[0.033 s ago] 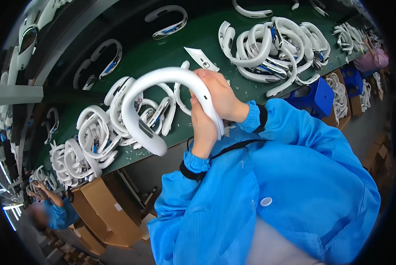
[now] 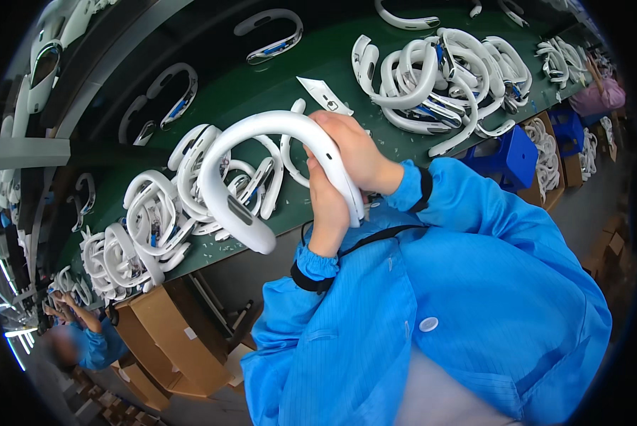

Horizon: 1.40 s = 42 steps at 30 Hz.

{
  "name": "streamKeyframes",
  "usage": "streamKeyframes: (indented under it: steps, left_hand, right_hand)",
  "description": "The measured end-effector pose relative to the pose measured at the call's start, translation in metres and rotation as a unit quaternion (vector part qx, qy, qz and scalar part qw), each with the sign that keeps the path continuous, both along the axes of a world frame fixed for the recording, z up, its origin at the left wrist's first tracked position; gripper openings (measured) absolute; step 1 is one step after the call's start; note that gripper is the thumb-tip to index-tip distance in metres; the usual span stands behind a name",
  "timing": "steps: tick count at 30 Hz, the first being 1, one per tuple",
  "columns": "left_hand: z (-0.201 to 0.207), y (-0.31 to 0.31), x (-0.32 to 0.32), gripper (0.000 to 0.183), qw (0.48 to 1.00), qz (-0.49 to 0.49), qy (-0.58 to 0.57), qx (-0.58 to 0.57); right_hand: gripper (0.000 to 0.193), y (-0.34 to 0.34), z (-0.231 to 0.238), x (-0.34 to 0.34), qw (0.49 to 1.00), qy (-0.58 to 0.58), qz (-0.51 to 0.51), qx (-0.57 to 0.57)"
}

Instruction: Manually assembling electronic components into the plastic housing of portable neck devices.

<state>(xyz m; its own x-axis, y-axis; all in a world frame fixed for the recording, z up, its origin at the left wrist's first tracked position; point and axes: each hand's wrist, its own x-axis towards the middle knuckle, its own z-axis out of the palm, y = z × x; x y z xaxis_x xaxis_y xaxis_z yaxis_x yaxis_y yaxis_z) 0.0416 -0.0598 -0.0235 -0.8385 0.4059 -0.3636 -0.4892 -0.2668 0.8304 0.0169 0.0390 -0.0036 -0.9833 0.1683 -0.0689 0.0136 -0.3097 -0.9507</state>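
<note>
A white, smooth, C-shaped neck fan [image 2: 261,126] is held up over the bench's near edge. My left hand [image 2: 327,202] is closed on one arm of it, low down near its end. Higher up, my right hand [image 2: 354,153] wraps the same arm, its fingers partly hidden behind the band. A small dark slot shows on the band between the two hands. The free end, with a dark oblong opening, points down and left. Just beyond my right hand, a white card-like piece [image 2: 321,94] lies on the green bench [image 2: 318,64].
Similar white neck fans lie heaped at left [image 2: 151,220] and at right [image 2: 446,78], some showing blue parts. A cardboard box [image 2: 180,334] stands below left, blue stools [image 2: 506,153] at right. Other people work at both far ends.
The neck fan and both hands have shifted very slightly right and down. The grip of both hands stays the same.
</note>
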Motion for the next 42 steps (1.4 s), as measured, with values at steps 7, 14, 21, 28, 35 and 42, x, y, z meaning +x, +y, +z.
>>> streamKeyframes:
  steps: [7, 14, 21, 28, 35, 42]
  left_hand:
    - [0.001, 0.004, 0.01, 0.058, 0.998, 0.021, 0.01, -0.053]
    - [0.014, -0.008, -0.013, 0.053, 0.994, -0.089, -0.047, 0.043]
    - [0.001, 0.014, -0.012, 0.042, 0.988, 0.12, 0.092, 0.029]
    - [0.015, 0.018, -0.027, 0.046, 0.998, 0.057, 0.014, 0.016]
    - [0.024, -0.006, -0.029, 0.052, 0.988, 0.086, 0.131, 0.014]
    - [0.019, -0.009, -0.041, 0.063, 0.988, 0.092, -0.017, 0.124]
  right_hand:
    - [0.045, -0.005, 0.015, 0.002, 0.993, -0.106, 0.053, -0.015]
    - [0.04, -0.003, 0.01, 0.003, 0.999, -0.04, -0.005, -0.005]
    - [0.041, -0.01, 0.006, 0.001, 0.994, 0.073, -0.009, 0.078]
    - [0.032, 0.001, 0.012, -0.01, 0.997, 0.027, -0.06, -0.031]
    - [0.034, 0.009, 0.027, -0.01, 0.989, 0.012, -0.006, -0.145]
    - [0.04, 0.014, 0.024, 0.005, 0.993, -0.028, 0.056, -0.1]
